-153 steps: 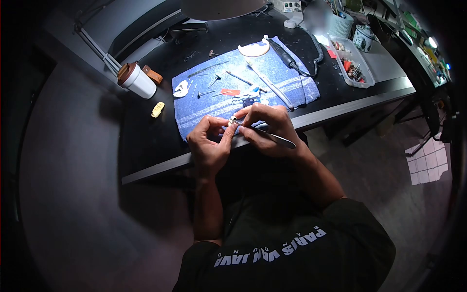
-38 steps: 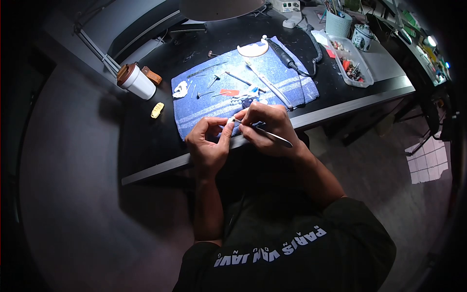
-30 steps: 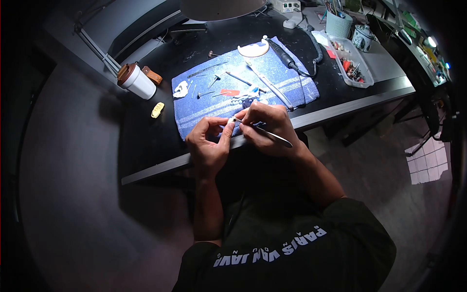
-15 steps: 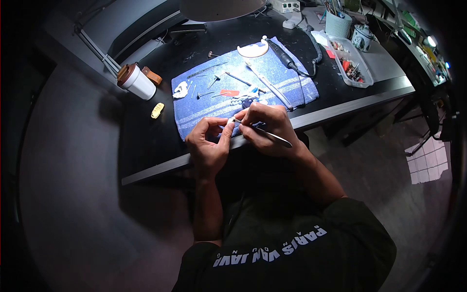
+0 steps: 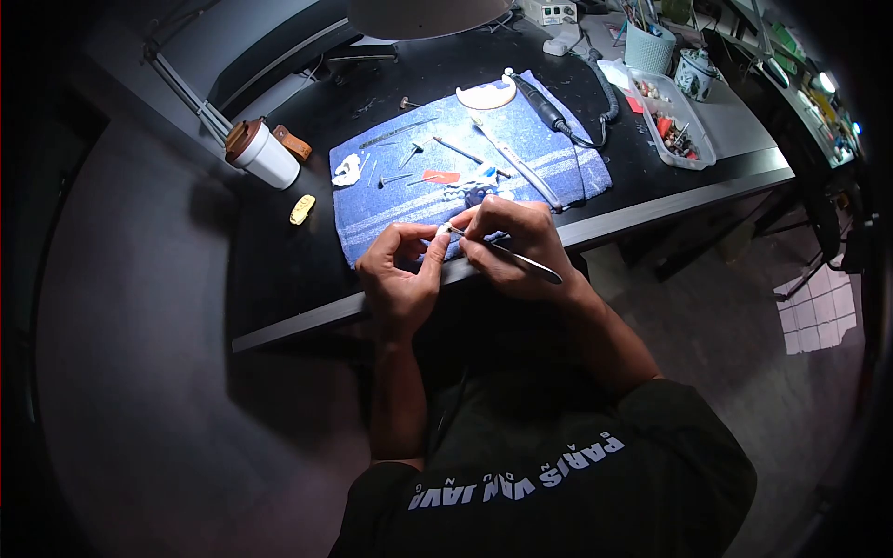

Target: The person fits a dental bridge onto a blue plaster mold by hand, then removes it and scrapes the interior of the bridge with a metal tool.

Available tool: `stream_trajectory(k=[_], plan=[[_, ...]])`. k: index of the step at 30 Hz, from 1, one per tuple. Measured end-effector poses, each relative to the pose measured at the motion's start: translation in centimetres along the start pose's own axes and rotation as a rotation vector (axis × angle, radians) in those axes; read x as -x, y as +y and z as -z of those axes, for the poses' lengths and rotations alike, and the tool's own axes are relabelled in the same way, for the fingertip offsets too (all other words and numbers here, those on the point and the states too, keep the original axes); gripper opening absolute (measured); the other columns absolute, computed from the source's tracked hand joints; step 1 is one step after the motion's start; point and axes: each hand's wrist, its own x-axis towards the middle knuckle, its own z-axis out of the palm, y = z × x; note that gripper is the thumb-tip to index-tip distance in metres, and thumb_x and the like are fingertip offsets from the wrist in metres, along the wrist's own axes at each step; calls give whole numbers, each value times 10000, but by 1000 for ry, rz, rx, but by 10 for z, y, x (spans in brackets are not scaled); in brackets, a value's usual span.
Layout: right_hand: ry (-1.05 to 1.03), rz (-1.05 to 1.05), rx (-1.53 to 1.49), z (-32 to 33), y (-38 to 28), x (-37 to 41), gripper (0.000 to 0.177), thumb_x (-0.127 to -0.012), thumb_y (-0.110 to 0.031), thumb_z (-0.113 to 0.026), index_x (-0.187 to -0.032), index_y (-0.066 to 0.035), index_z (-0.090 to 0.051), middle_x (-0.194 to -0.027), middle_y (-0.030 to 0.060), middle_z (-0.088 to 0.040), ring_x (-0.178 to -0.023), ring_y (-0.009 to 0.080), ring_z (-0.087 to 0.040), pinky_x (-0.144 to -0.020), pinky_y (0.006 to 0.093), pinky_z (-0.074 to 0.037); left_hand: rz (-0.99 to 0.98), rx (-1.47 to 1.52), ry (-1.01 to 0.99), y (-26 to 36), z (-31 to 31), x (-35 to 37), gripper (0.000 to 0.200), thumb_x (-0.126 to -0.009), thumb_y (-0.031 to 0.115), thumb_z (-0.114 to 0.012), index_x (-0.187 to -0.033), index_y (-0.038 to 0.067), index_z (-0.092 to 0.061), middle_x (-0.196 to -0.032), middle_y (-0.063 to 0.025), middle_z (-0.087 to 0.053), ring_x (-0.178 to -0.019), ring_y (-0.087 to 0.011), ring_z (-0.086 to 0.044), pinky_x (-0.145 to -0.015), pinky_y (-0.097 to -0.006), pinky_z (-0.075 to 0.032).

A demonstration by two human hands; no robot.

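Note:
My left hand [image 5: 400,274] pinches a tiny white piece [image 5: 446,229] between thumb and fingertips, just above the front of the blue towel [image 5: 367,219]. In my right hand [image 5: 516,244] is a slim metal hand tool [image 5: 535,268], held like a pen, with its narrow end at the white piece and its broad end pointing toward me. The piece's exact shape is too small to tell. Just beyond my hands sits a blue-and-white bundle [image 5: 474,192]. A white brush-like tool [image 5: 521,169] and a red strip [image 5: 441,177] lie on the towel.
A rotary handpiece [image 5: 544,110] with a cord and a white crescent piece [image 5: 486,95] rest at the towel's far side. A lidded cup [image 5: 270,160] and a yellow piece [image 5: 302,209] stand left. A clear plastic box [image 5: 693,160] of small parts is right. A lamp shade [image 5: 428,17] hangs above.

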Motion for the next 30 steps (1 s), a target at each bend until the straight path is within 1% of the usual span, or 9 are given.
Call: stream_trajectory(k=[3,5,8,11,26,29,30], plan=[[10,-62,-23,0,-1,1,146,-859,12,-763,-859,26,-618,-879,164,-769,-839,243,-811,-710,326,-617,-14,10,1,1,-1,-1,152,-870,62,-866,-952,-2,-755,-827,-63,-752,-695,-101,-673,-668,-261,-527],[13,-38,-21,0,0,1,147,-859,12,-763,-858,26,-617,-873,162,-768,-835,242,-810,-709,325,-615,-11,11,1,2,0,-1,154,-870,63,-866,-955,-2,-755,-826,-63,-751,-696,-99,-672,-665,-261,-526],[8,-24,-20,0,-1,0,145,-860,13,-761,-855,26,-617,-863,159,-765,-830,241,-809,-709,326,-614,18,-15,-36,6,2,0,139,-904,40,-850,-979,-7,-743,-872,-52,-757,-791,-81,-684,-739,-249,-528],[16,-55,-29,-1,-1,1,142,-859,15,-760,-854,26,-619,-861,159,-763,-828,243,-809,-709,328,-615,-22,-7,-1,2,0,-1,152,-871,61,-864,-954,-3,-754,-827,-63,-751,-693,-96,-670,-655,-259,-521],[14,-1,-6,1,-1,0,140,-856,18,-763,-851,25,-623,-877,154,-770,-827,244,-809,-729,330,-619,-21,4,-4,3,0,-1,157,-879,68,-870,-960,-1,-755,-813,-54,-750,-692,-88,-673,-659,-252,-523],[24,-1,-13,0,-1,0,141,-851,22,-767,-851,24,-626,-880,152,-772,-834,235,-808,-736,330,-620,53,17,-57,4,2,-1,135,-913,37,-842,-988,-9,-740,-878,-41,-760,-801,-74,-687,-749,-237,-528],[29,-6,-16,0,-2,1,141,-848,23,-769,-851,24,-628,-880,151,-773,-837,232,-808,-738,330,-620,64,22,-64,5,2,-1,130,-916,31,-838,-992,-10,-740,-878,-38,-758,-800,-71,-685,-747,-234,-526]])
